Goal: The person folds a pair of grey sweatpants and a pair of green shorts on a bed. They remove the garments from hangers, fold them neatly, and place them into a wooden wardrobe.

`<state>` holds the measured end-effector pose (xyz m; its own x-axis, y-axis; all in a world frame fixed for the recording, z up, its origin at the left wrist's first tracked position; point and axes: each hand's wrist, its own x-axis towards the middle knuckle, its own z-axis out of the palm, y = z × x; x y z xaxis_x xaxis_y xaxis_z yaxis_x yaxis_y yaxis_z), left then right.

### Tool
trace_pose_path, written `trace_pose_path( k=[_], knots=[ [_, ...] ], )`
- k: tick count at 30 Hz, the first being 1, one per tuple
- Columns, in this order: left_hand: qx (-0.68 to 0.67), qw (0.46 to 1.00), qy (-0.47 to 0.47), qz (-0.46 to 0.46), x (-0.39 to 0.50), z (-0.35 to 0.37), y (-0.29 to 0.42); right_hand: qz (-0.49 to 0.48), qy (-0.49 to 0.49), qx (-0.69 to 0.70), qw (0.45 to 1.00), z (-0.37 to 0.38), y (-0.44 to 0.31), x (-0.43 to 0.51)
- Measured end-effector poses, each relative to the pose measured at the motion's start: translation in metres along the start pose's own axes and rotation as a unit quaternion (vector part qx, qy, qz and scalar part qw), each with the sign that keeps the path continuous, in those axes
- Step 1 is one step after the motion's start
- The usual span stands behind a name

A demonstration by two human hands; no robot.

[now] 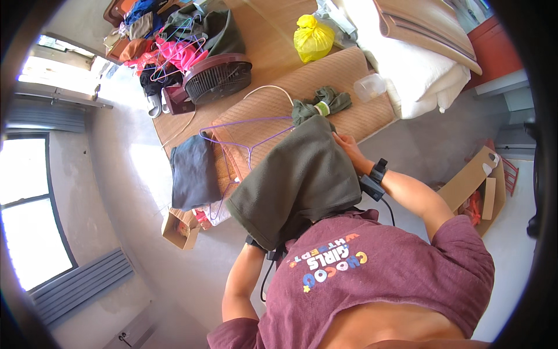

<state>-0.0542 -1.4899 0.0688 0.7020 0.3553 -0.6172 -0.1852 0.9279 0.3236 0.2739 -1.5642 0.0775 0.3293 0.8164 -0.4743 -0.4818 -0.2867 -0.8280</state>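
A dark olive-green fleece garment (301,174) hangs in a broad fold in front of my chest. My right hand (346,146) grips its far right edge, with the fingers partly behind the cloth. My left hand is hidden behind the lower left of the garment; only the forearm and the wrist strap show. Beyond the fleece, a purple clothes hanger (250,148) lies on the rolled mat (279,94). A bundled green cloth (338,101) with a light band around it rests on the mat, just past the garment. A folded dark blue-grey garment (195,174) lies to the left.
A clear plastic container (369,87) and a yellow plastic bag (314,39) are farther back. An electric fan (220,80) stands beside heaped clothes (181,50) and hangers. White bedding (418,76) is at the right. Cardboard boxes (464,176) sit on the floor at both sides.
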Motion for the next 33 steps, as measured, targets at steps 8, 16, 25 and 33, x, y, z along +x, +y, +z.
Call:
trace_pose_path(
  k=[8, 16, 25, 33],
  knots=[
    [0.036, 0.999, 0.017, 0.024, 0.053, -0.047, 0.032, -0.018, -0.015, 0.069, 0.997, 0.054, -0.028, 0.057],
    [0.080, 0.994, 0.044, 0.057, 0.107, -0.075, 0.031, 0.037, 0.055, -0.031, 0.997, 0.010, -0.023, 0.084],
    [0.238, 0.957, 0.114, 0.124, 0.110, -0.085, 0.081, -0.059, -0.043, -0.067, 0.995, -0.023, 0.015, 0.123],
    [0.183, 0.921, 0.241, 0.246, 0.174, -0.073, 0.083, -0.322, 0.061, -0.505, 0.798, -0.015, 0.005, 0.157]
  ],
)
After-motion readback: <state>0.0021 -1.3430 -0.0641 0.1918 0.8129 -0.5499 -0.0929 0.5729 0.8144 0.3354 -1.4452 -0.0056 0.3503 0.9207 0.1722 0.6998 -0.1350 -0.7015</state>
